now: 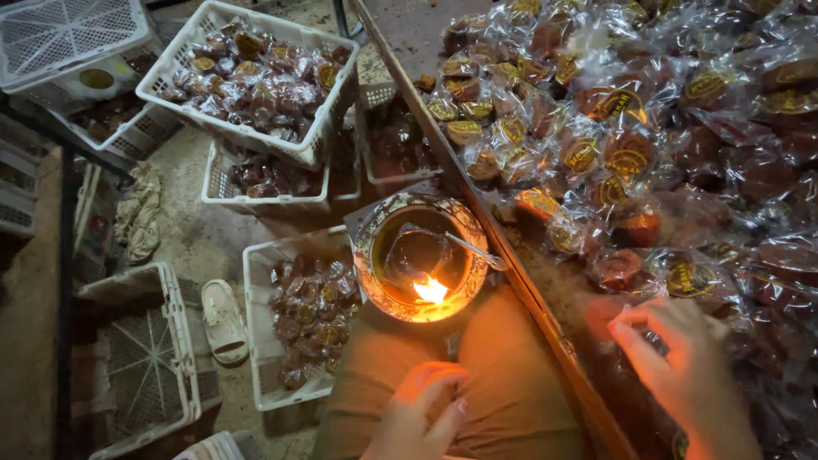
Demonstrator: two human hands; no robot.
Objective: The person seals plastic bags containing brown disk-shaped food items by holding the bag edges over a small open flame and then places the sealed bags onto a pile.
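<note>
Hands at flame bowl, wrapped cakes on table.
My right hand (682, 366) pinched a clear wrapper (635, 319); left hand (422, 409) hung loosely curled, empty, just below the bowl (417, 255). Risk, imo: film could melt or fingers burn, the 1 flame (430, 291) sitting btwn both hands. Counted 2 hands, 1 bowl, approx. 4 filled crates (256, 85) beyond.
</note>
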